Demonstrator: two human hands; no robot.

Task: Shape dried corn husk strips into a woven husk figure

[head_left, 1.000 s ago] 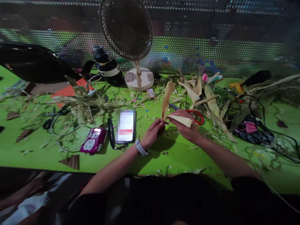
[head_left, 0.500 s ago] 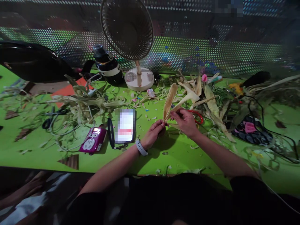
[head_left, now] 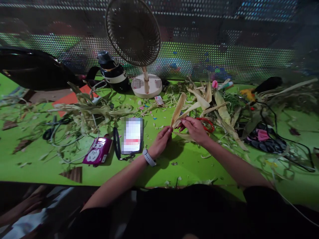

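Observation:
Between my hands, over the green table, stands a dry corn husk with its strips fanned upward. My left hand pinches the husk's gathered base between thumb and fingers. With fingers closed, my right hand grips a strip of the husk just right of the base. Another pale strip sticks out below, between the hands. Red-handled scissors lie just beyond my right hand, partly hidden by it. A heap of loose husks lies behind and to the right.
A phone and a purple power adapter lie left of my hands. Behind them stand a fan and a dark bottle. More husks cover the left side; a black cord runs at right.
My right hand has shifted slightly lower and nearer the husk's base. The left hand keeps its pinch. The whole view has moved a little.

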